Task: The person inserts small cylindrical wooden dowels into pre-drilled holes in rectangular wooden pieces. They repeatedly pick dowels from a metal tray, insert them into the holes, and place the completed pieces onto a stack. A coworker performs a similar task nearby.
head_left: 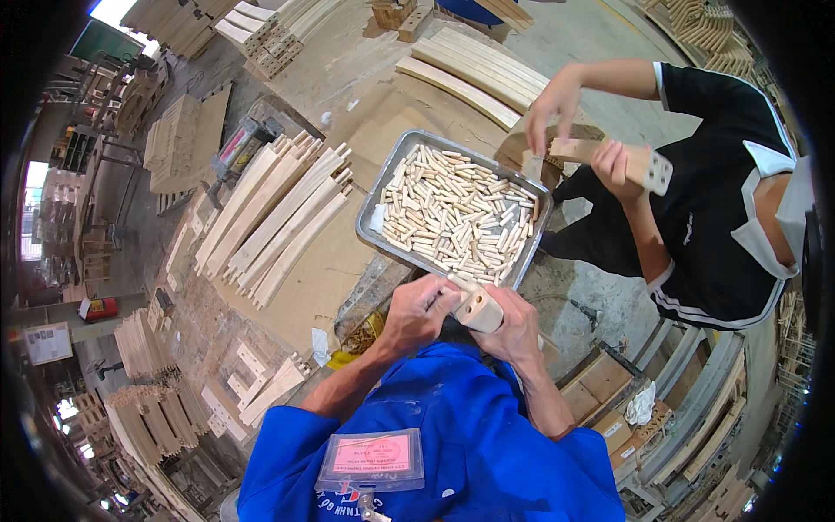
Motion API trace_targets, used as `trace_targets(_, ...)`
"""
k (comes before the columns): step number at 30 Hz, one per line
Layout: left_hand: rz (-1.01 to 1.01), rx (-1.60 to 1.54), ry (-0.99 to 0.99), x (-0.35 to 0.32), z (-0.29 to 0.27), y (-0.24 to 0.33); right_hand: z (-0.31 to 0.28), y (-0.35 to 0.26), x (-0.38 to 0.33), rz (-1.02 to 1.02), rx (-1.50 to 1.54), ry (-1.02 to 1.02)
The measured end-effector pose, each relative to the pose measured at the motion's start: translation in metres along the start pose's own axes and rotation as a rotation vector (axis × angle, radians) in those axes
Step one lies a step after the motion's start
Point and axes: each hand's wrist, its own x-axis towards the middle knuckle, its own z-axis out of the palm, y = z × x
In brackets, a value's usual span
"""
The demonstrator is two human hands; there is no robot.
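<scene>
My right hand point(515, 324) is wrapped round a pale wooden piece point(484, 315) with dark round holes in its end, held over the near edge of the tray. Close against that end is my left hand point(419, 310), its thumb and fingers pinched together. What the pinch holds is hidden. A dowel-like peg point(464, 282) shows by the left fingertips; whether it sits in a hole I cannot tell. Just beyond both hands, a metal tray point(376, 200) is filled with short wooden dowels point(461, 209).
Curved wooden slats point(283, 209), several with dowels in their ends, lie left of the tray. More slats point(470, 78) are stacked beyond it. At the right a co-worker point(713, 200) handles a holed wooden piece point(648, 167). A yellow container point(357, 344) is by my left forearm.
</scene>
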Motion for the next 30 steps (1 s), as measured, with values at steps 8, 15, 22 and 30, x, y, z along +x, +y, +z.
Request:
trace_targets(8,-0.058,-0.205,-0.159,0.004,0.001,-0.039,0.004,0.006,-0.006,0.112,0.021,-0.036)
trace_targets(15,-0.018,0.631,0.076,0.094,-0.021,-0.138,0.009,0.02,0.0,0.196,0.148,-0.018)
trace_targets(22,0.265,0.797,-0.006,0.106,-0.031,-0.156,0.005,0.021,-0.011,0.207,0.117,0.043)
trace_targets(30,0.112,-0.101,-0.157,0.063,-0.022,-0.012,0.004,0.029,-0.022,0.244,0.089,0.024)
